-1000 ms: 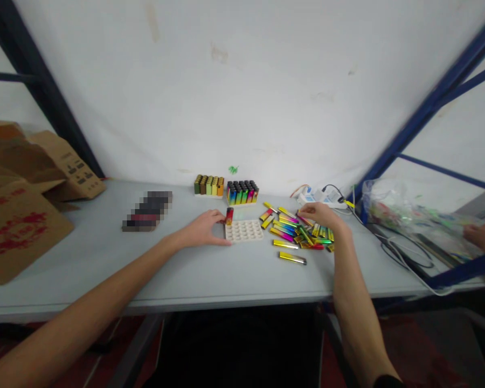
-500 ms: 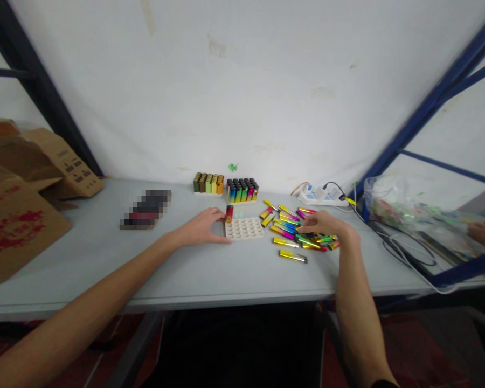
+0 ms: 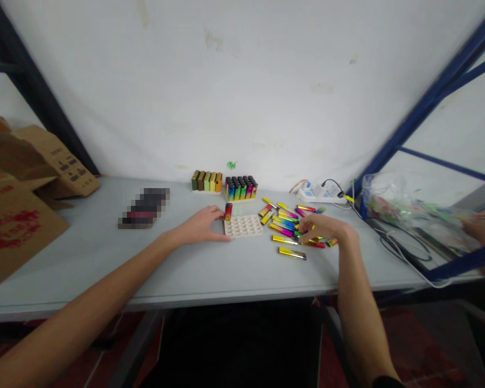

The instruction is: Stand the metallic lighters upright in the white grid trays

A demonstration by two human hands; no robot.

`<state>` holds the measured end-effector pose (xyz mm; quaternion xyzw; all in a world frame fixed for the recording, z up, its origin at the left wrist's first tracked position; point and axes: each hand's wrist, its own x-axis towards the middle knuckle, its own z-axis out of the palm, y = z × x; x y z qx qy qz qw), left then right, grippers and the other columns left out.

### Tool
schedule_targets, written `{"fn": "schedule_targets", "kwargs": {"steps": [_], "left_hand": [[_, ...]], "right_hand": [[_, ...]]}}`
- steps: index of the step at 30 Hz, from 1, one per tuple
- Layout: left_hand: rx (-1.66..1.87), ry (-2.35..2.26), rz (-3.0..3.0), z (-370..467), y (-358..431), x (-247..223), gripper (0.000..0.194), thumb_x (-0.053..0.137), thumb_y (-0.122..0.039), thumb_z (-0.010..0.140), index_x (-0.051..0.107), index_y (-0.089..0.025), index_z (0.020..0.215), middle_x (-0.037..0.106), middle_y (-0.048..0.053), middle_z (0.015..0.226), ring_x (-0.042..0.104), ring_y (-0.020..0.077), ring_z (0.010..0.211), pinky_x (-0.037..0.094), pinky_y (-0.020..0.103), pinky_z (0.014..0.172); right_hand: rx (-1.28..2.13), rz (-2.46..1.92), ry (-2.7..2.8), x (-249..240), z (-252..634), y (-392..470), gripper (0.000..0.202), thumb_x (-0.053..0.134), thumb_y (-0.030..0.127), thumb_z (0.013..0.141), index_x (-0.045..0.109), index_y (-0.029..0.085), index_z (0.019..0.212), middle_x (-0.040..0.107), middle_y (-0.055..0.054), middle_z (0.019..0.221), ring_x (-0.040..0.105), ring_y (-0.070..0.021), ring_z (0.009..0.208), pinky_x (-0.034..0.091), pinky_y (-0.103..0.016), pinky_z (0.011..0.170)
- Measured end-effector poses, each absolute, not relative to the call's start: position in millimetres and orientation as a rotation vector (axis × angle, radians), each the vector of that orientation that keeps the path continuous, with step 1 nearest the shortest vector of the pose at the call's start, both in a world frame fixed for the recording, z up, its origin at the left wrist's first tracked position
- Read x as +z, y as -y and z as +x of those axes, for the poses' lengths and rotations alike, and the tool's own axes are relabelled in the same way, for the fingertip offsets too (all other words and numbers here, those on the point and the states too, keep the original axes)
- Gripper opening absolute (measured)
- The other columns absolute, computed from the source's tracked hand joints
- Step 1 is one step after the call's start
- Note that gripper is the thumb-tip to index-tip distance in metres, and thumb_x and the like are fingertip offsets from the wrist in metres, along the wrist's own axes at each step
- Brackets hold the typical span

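Red lighter [image 3: 228, 212], upright, long axis vertical

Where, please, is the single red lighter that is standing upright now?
In the head view, the red lighter stands at the far-left corner of the white tray, beside the left hand.

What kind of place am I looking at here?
Probably a small packing or sorting workshop: loose lighters lie on a table beside a white tray with rows of hollows, and a cardboard box sits at the left.
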<state>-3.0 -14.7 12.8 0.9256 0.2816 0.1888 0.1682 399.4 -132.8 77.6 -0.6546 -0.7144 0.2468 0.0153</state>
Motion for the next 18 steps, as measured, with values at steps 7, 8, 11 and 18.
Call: {"fn": "schedule_targets", "kwargs": {"steps": [7, 8, 11, 18], "left_hand": [[0.539, -0.820, 2.620, -5, 15, 11, 0.078, 0.076, -0.080, 0.073, 0.070, -0.018, 0.120, 0.067, 0.012, 0.117, 0.064, 0.0334, 0.111, 0.050, 0.041, 0.101], [0.544, -0.820, 2.619, -5, 15, 10, 0.078, 0.077, -0.080, 0.072, 0.070, -0.018, 0.120, 0.067, 0.012, 0.117, 0.064, 0.0333, 0.111, 0.050, 0.041, 0.101], [0.550, -0.812, 2.625, -5, 14, 9, 0.077, 0.077, -0.079, 0.073, 0.069, -0.018, 0.120, 0.067, 0.012, 0.117, 0.063, 0.0328, 0.111, 0.049, 0.040, 0.100], [0.556, -0.802, 2.647, -4, 13, 7, 0.073, 0.077, -0.078, 0.074, 0.069, -0.018, 0.115, 0.068, 0.011, 0.114, 0.063, 0.0322, 0.110, 0.049, 0.039, 0.099]], "right_hand": [[0.805, -1.664, 2.011, 92, 382, 139, 0.051, 0.072, 0.069, 0.081, 0.059, 0.022, 0.094, 0.072, -0.004, 0.079, 0.067, -0.0222, 0.076, 0.049, -0.032, 0.069], [0.844, -1.604, 1.974, 94, 377, 141, 0.051, 0.073, 0.068, 0.082, 0.057, 0.022, 0.096, 0.072, -0.003, 0.079, 0.068, -0.0226, 0.076, 0.050, -0.033, 0.070], [0.844, -1.444, 1.893, 97, 361, 143, 0.046, 0.073, 0.063, 0.087, 0.054, 0.024, 0.102, 0.070, -0.001, 0.078, 0.070, -0.0217, 0.076, 0.052, -0.033, 0.073], [0.980, -1.194, 1.592, 77, 306, 130, 0.046, 0.068, 0.066, 0.091, 0.053, 0.026, 0.107, 0.044, 0.009, 0.065, 0.035, -0.0097, 0.052, 0.028, -0.023, 0.049]]}}
